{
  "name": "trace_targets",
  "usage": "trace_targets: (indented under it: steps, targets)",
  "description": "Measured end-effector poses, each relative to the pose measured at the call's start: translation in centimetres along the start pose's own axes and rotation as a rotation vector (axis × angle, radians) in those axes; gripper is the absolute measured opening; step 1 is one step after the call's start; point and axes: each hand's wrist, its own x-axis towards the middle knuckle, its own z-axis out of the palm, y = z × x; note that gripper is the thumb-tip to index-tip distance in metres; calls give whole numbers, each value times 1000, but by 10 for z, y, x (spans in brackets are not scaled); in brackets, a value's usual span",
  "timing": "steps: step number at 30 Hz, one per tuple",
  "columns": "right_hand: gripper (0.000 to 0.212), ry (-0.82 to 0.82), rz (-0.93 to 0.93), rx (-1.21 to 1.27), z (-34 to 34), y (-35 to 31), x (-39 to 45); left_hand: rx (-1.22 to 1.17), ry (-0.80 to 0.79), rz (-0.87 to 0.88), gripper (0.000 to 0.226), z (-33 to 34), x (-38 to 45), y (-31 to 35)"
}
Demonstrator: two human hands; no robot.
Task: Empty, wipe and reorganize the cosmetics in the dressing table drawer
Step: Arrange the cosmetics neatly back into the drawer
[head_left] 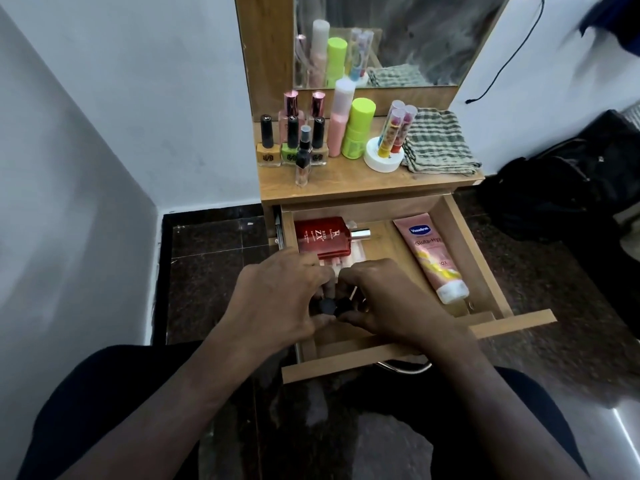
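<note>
1. Note the drawer [460, 237] at centre frame: it stands pulled open below the table [346, 181], and it is not yet empty.
2. Count what is already out. On the table, in the upper centre of the frame, stand the nail polish bottles [292, 143], a small spray vial [303, 157], a pink bottle [339, 119], a green bottle [358, 129] and the lip balm tubes [394, 129] in a white holder. Judge these as removed items; the emptying step appears well under way.
3. Count what is left inside: the red perfume bottle [320, 237] at the drawer's upper left, a pale packet partly under it, and the pink lotion tube [431, 258] lying along the drawer's right side.
4. Check your hands. The left hand [277, 303] and the right hand [388, 299] meet over the drawer's front left; the fingers of both curl around small black-capped items [329, 306], largely hidden, so their kind cannot be told.
5. The folded checked cloth [440, 143] lies on the table's right end. Wiping and reorganizing look not yet begun.
</note>
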Motion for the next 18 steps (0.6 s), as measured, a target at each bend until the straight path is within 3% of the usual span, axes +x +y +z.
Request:
trace_targets:
  steps: [14,18]
  targets:
    - [37,54,109,40,8,-6,0,52,-24,-168,33,10,0,11]
    - [40,47,137,28,-3,-5,-4,30,-2,-165,43,10,0,8]
